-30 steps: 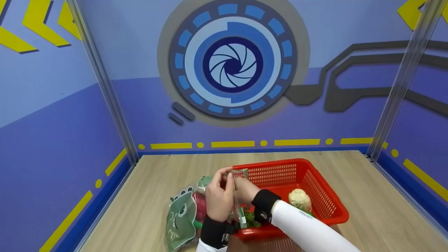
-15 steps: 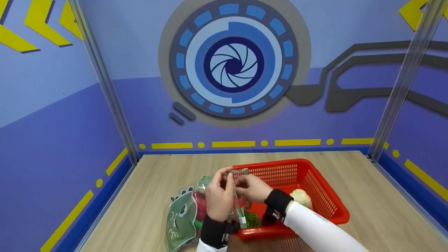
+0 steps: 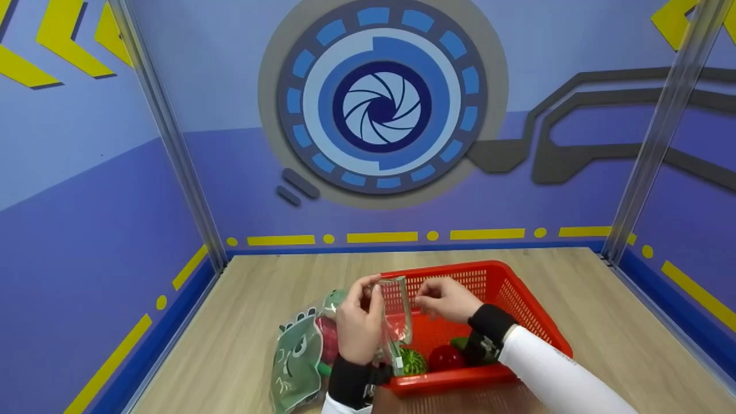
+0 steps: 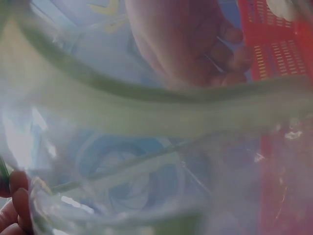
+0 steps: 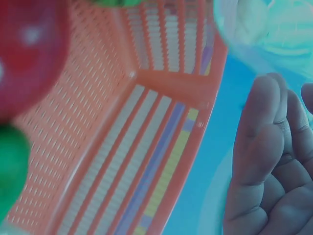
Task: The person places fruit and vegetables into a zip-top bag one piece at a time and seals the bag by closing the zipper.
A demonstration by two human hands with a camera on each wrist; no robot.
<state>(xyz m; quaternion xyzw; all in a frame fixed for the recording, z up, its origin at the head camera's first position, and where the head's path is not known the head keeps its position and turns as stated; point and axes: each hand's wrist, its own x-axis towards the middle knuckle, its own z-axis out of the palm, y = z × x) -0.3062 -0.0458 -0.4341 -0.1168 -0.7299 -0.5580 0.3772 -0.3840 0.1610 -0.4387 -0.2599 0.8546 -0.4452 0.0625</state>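
My left hand [image 3: 360,325] pinches the edge of a clear plastic bag [image 3: 397,310] with green trim, in the head view. The bag's mouth stands spread, at the left end of the red basket [image 3: 468,376]. Just right of the bag, over the basket, is my right hand [image 3: 449,300], fingers loosely curled. Nothing shows between those fingers in the right wrist view, where the hand [image 5: 274,166] appears beside the basket's rim. The basket bears a green striped ball like a small watermelon [image 3: 413,361] and a round red fruit or vegetable [image 3: 445,357]. The blurred bag [image 4: 161,112] fills the left wrist view.
Left of the basket lies a green bag [image 3: 296,362] printed with a cartoon face, a reddish thing [image 3: 328,338] showing beside it. A pale lump [image 4: 282,9] is in the basket in the left wrist view. Printed panels [image 3: 230,190] enclose the wooden table [image 3: 190,356].
My right hand has come away from the bag's mouth and moved right. The bag's mouth is spread wider, and the round red thing shows. My left hand stays in place.
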